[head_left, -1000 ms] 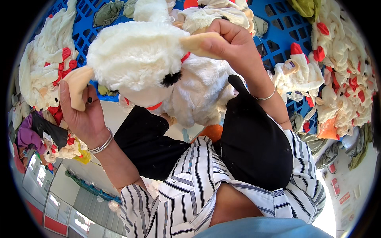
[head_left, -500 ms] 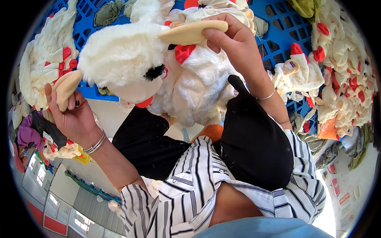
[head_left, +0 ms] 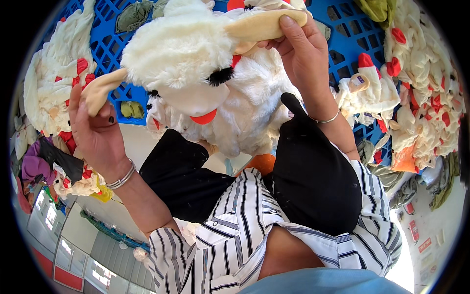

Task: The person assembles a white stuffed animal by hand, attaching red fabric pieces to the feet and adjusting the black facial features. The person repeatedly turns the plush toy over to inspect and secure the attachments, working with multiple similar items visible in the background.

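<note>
A white plush lamb head hangs between my hands, with black lashes and a red felt mouth. My left hand pinches the tip of one beige ear. At the other side, my right hand grips the end of the second beige ear, thumb on top. Both ears are drawn out sideways from the head. Behind and below the head lies more white plush above my knees; whether it joins this head I cannot tell.
Blue plastic pallets stand ahead of me. A heap of white plush skins with red parts lies at right, another pile at left. Purple cloth is at far left. My black-trousered knees rise close below the plush.
The lamb head has shifted right and turned its face more toward me. My left hand has moved right with its ear; my right hand has also gone right, stretching the other ear.
</note>
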Demonstrator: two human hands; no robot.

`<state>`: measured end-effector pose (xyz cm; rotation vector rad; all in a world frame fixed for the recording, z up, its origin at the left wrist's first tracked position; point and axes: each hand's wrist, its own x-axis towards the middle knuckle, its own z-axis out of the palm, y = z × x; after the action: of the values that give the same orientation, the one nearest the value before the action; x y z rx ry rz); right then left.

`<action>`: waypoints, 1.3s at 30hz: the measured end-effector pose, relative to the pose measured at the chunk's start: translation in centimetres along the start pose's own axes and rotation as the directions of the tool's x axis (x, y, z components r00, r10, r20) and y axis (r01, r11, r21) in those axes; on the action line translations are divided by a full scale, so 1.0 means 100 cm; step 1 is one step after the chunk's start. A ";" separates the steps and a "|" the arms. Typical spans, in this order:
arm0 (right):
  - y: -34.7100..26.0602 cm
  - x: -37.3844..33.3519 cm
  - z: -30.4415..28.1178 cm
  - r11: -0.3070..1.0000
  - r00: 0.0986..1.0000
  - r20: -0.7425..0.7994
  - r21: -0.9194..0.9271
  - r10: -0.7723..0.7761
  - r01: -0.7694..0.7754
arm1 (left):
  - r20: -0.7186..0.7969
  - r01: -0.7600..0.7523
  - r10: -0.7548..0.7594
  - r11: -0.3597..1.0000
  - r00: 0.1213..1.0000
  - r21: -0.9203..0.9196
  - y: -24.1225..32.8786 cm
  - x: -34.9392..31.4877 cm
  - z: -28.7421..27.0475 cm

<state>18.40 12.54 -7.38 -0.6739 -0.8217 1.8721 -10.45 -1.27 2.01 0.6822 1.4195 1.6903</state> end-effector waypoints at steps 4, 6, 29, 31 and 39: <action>0.004 -0.001 -0.001 1.000 1.000 -0.019 0.004 -0.006 0.006 | -0.021 0.011 -0.010 0.997 1.000 0.081 -0.010 0.002 -0.001; 0.015 -0.002 -0.013 0.997 1.000 -0.017 -0.069 -0.027 0.026 | -0.039 0.010 -0.006 0.995 0.999 0.099 -0.012 0.002 -0.001; 0.018 -0.005 -0.015 0.999 0.994 0.103 -0.052 0.022 -0.017 | 0.190 0.181 -0.196 0.979 0.962 0.094 -0.010 -0.007 0.018; 0.017 -0.005 -0.013 0.998 0.996 0.084 -0.056 0.027 -0.023 | 0.240 0.222 -0.242 0.969 0.940 0.108 -0.011 -0.006 0.010; 0.017 -0.006 -0.009 0.998 0.997 0.066 -0.049 0.046 -0.043 | 0.174 0.239 -0.267 0.956 0.948 0.169 -0.015 -0.007 0.005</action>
<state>18.38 11.62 -9.19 -0.6670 -0.9035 1.9290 -9.30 -1.54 0.71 0.6926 1.4327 1.2936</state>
